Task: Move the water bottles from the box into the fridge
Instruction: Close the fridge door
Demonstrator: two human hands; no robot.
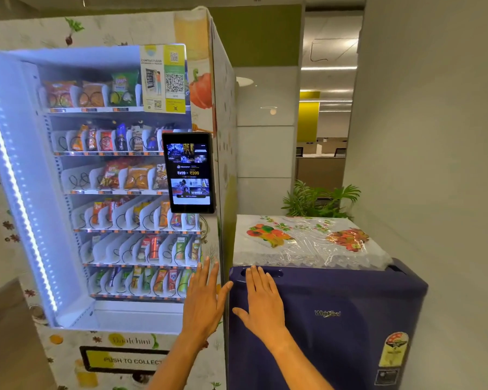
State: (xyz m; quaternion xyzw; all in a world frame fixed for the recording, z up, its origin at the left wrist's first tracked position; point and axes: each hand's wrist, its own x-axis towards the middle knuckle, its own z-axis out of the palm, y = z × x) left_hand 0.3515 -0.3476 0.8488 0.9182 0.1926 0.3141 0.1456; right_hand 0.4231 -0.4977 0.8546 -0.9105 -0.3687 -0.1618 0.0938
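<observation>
Nearest to the viewer, two bare forearms reach forward from the bottom edge. The left hand point(206, 301) is raised with its palm facing away, its fingers point(206, 270) straight and slightly spread, holding nothing; it sits in front of the lower right corner of the vending machine point(119, 29), with its thumb pointing toward the fridge's left edge. Just to its right, the right hand point(262, 304) lies flat over the upper left part of the fridge point(350, 333) door. Its fingers point(255, 280) are straight and close together, also holding nothing, and their tips reach the dark handle recess point(273, 273) along the top of the door. Whether the palm actually presses on the door cannot be told.

The fridge is a low, dark purple unit standing at the right, close beside the vending machine, with its door closed. A silver brand logo point(327, 313) sits mid-door and a rating sticker point(395, 349) near its right edge. Left of it, low on the machine, is a yellow "PUSH TO COLLECT" flap point(124, 360).

A clear plastic cover point(307, 243) printed with fruit and flowers is draped over the fridge top. Further up, the machine's lit window shows rows of snack packets point(135, 175) in wire coils, with a light strip point(20, 204) down the left side and a dark touchscreen point(189, 173) on the right.

Beyond the fridge stands a green plant point(319, 199), and far behind it office desks point(321, 153).
</observation>
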